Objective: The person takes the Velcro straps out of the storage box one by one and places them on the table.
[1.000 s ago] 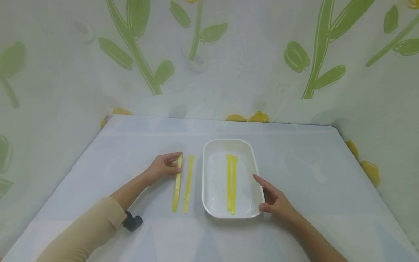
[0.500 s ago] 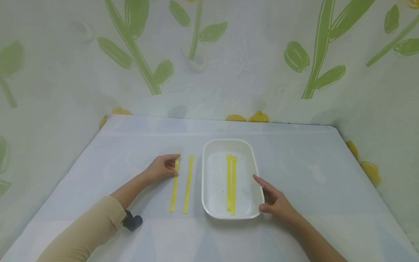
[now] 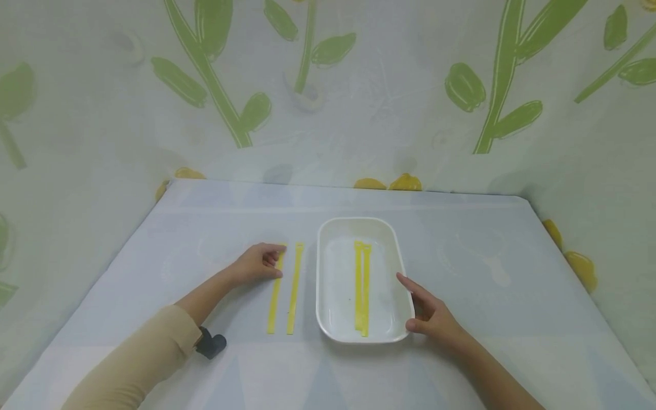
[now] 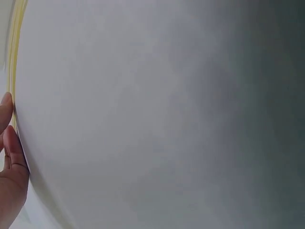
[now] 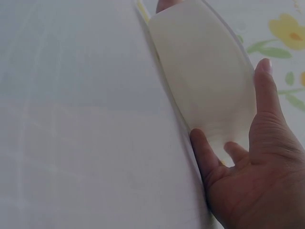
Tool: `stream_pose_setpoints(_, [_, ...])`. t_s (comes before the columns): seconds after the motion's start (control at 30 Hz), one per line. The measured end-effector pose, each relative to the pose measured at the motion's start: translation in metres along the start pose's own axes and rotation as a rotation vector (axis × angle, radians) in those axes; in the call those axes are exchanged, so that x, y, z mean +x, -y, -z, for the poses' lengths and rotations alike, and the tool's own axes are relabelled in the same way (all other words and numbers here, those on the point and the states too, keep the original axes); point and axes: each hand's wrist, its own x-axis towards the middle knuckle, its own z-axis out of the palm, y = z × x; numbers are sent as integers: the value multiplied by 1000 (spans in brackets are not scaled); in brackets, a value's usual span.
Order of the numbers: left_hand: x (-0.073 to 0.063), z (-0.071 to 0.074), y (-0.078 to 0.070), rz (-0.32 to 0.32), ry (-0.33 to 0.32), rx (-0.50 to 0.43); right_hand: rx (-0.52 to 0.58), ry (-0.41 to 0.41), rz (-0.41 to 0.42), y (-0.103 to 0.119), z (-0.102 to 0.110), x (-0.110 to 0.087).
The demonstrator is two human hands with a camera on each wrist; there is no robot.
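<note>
Two flat yellow straps with slotted heads lie side by side on the table in the head view. My left hand (image 3: 258, 263) reaches over the left strap (image 3: 274, 304), its index finger and thumb touching it near the upper end with a gap between their tips. The right strap (image 3: 294, 290) lies apart from the hand. Two more yellow straps (image 3: 363, 287) lie close together inside a white tray (image 3: 324, 228). My right hand (image 3: 433, 316) rests spread against the tray's right wall, fingers mostly straight; in the right wrist view its thumb (image 5: 269, 95) stands by the rim.
A pale cloth covers the table (image 3: 476, 273), with upright flower-patterned walls (image 3: 379, 114) behind and at both sides. A black device (image 3: 211, 343) sits at the left sleeve cuff (image 3: 184, 330).
The left strap, first held between my left fingers, shifts left and then slightly right, and now lies flat under the fingertips. My right hand and the tray stay put.
</note>
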Motion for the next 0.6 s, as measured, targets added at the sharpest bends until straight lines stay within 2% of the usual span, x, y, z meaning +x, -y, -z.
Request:
stream_pose_setpoints(0.13, [0,-2,-3,28,-7,15,34,26,60,-1,0,1])
stream_pose_setpoints(0.23, [0,-4,-3,75,-27,13,53,46,98,-2,0,1])
stream_pose_setpoints(0.33, [1,-5,-4,97,-32,34,44,40,88,-2,0,1])
stream_pose_setpoints(0.6, [7,-4,-12,98,19,97,53,40,88,-2,1,0])
